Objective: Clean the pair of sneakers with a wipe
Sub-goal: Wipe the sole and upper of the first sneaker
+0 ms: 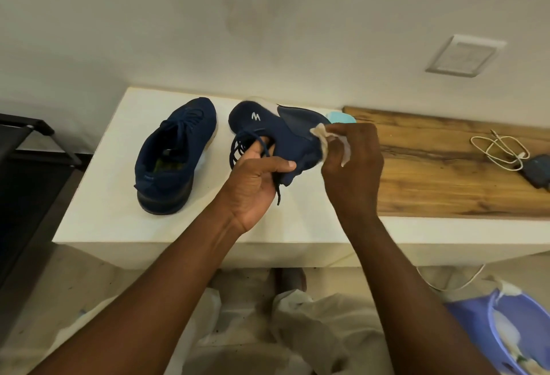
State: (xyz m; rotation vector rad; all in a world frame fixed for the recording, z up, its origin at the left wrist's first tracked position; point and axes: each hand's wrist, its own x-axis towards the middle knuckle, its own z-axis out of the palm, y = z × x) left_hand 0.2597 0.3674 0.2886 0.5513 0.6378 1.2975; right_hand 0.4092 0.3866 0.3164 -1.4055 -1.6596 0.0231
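Fingers (279, 165) of my left hand (256, 184) are curled round the collar of a navy-blue knit sneaker with a small white logo (282, 133), gripping it at the opening, with its dark laces (238, 151) looping loose over my knuckles. I hold that shoe turned on its side above the far part of the white rectangular table top (104, 211); I cannot tell whether any part of it touches the surface. My right hand (354, 166) pinches a crumpled off-white wipe (323, 136) between thumb and fingertips and presses it against the shoe's navy side, to the right of the logo.

Its twin, the second navy-blue knit sneaker (175, 154), stands upright on the table to the left of the held one, clear of both hands, heel toward me and laces tied.

Just behind the held shoe a pale blue object (342, 117) peeks out, mostly hidden. A brown wooden board (446, 172) lies along the right side of the table, with a tangled white cable (500, 148) and a dark device (538, 171) at its far right end. On the floor at lower right sits a lavender plastic basin (488, 324). A black rack (29, 151) stands at the left.
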